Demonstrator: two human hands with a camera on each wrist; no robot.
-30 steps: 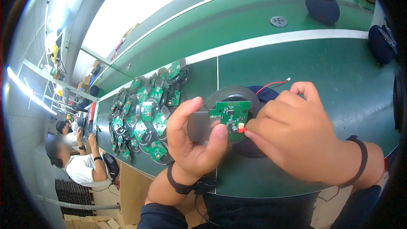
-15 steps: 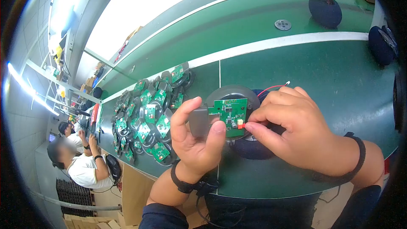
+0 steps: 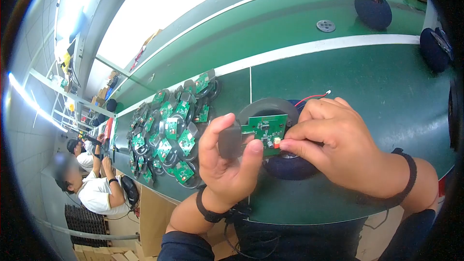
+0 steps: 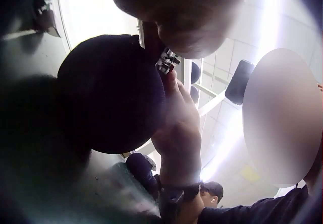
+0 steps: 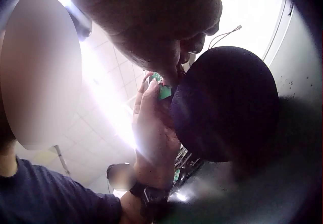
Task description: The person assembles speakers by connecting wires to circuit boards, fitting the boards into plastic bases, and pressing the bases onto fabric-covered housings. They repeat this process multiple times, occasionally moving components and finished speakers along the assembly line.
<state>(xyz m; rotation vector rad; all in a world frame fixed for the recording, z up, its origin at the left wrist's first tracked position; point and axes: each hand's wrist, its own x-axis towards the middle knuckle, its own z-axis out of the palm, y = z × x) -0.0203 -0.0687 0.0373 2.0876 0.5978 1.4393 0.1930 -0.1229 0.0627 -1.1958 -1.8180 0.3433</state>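
My left hand (image 3: 229,169) grips a green circuit board (image 3: 268,125) by its dark grey block (image 3: 229,141), thumb at the board's lower left edge. Behind the board is a round black cover (image 3: 268,103). At the small white socket (image 3: 277,140), my right hand (image 3: 336,152) pinches a red plug (image 3: 276,146) between thumb and forefinger. A dark, rounded fabric-covered body (image 3: 292,170) stands below the hands and fills much of both wrist views. A red wire (image 3: 311,97) with a white end connector (image 3: 329,92) reaches out behind the right hand.
Many black covers with green boards (image 3: 171,128) lie piled on the green table (image 3: 353,72) at left. At the back right are a grey disc with holes (image 3: 326,25) and a dark rounded body (image 3: 373,12). People (image 3: 104,193) sit farther left.
The head view has shifted slightly. Over the last half second the board has moved a little right and tilted, while my right fingers stay at the red plug.
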